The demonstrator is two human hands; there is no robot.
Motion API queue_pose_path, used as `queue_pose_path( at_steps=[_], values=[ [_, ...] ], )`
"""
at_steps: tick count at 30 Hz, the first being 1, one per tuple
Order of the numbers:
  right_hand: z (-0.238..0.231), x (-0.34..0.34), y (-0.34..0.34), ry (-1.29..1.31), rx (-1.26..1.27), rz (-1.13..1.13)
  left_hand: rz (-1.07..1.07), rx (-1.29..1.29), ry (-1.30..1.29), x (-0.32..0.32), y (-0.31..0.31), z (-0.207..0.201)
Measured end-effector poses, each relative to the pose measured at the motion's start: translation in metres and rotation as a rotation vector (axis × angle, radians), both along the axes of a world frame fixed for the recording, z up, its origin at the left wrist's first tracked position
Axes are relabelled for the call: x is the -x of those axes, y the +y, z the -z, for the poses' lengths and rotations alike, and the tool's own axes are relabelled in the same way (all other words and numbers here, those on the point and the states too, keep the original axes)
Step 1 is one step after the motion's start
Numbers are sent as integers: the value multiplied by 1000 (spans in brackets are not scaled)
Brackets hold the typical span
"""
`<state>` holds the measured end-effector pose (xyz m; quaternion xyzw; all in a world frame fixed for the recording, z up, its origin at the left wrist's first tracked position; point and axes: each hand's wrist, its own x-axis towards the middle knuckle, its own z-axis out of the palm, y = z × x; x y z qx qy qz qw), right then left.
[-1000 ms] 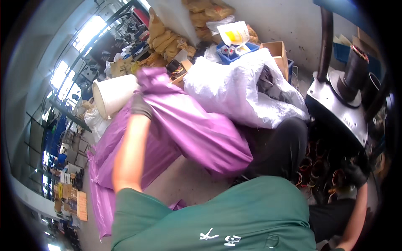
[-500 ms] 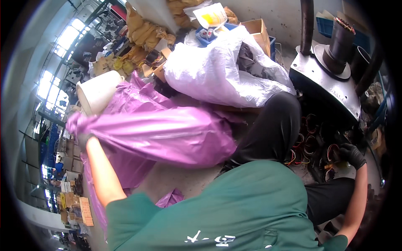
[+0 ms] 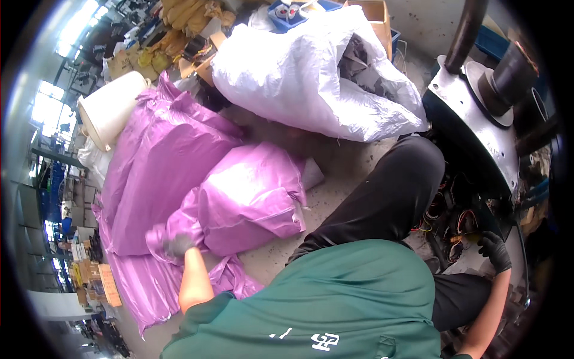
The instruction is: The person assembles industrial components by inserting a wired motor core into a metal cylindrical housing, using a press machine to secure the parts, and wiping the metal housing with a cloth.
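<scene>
My left hand (image 3: 178, 245), in a dark glove, is closed around the bunched neck of a purple woven sack (image 3: 251, 200). The body of that sack bulges out to the right, over the floor. Behind and beneath it, a larger purple sack (image 3: 161, 161) lies spread on the left. Over at the right, my right hand (image 3: 495, 252), also in a dark glove, has its fingers loosely apart and appears to hold nothing. It is nearest to a cluster of dark parts with coloured wires (image 3: 457, 230) on the floor.
A white sack (image 3: 281, 84) stuffed with dark material sits beyond my knee. Next to it on the left is a cream bucket (image 3: 113, 107), tipped. A metal-topped machine (image 3: 478, 113) stands at the right. Cardboard boxes (image 3: 373, 18) and yellowish sacks (image 3: 185, 18) lie at the back.
My left hand has come down and right with the purple sack, which was stretched out and now sits bunched on the floor. My right hand has shifted slightly lower. The view has tilted.
</scene>
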<state>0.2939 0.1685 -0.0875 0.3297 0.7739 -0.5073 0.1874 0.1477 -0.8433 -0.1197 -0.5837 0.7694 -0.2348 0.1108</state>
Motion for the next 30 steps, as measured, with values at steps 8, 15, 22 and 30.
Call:
queue_pose_path(
  at_steps=[8,15,22,30],
  values=[
    [5,-16,20,-132,-42,167,1698,-1271,273,165,307,61],
    [6,-36,18,-178,33,339,1930,-676,-715,231,400,236],
    [-18,1,-23,-100,-108,63,2541,-427,-677,280,367,172],
    [-98,59,-100,499,-127,-124,1875,-1749,140,313,516,-184]
  ],
)
